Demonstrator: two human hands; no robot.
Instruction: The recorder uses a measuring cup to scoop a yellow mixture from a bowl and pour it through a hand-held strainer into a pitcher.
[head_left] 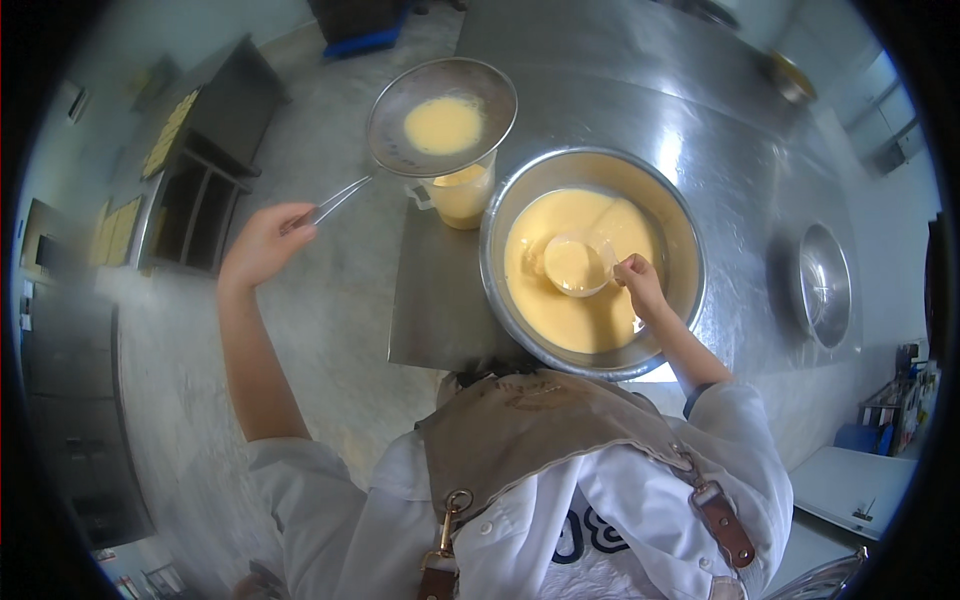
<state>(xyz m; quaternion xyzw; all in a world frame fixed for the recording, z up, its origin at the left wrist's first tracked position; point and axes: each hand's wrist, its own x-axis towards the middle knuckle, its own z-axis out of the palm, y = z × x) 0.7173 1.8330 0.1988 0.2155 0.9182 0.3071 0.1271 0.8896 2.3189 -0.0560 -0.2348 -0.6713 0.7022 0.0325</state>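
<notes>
My left hand (pixel 268 245) was closed narrowly on the end of the long wire handle of a round sieve (pixel 393 130), thumb against fingers. The sieve was above a clear plastic jug (pixel 465 213), hiding part of its mouth, and a pool of yellow liquid lay in the mesh; I could not tell whether the sieve touched the jug's rim. The jug, with more yellow inside, stood near the edge of the metal table (pixel 440 310).

My right hand (pixel 640 282) was curled around the handle of a clear cup (pixel 604 254), which held yellow liquid. That cup was inside the big metal pot (pixel 684 245), down at the liquid (pixel 550 320), just beside some pale lumps (pixel 535 263). The pot was on the table in front of my brown apron (pixel 540 410). Well apart, to the right, was a shiny metal bowl (pixel 826 285).
</notes>
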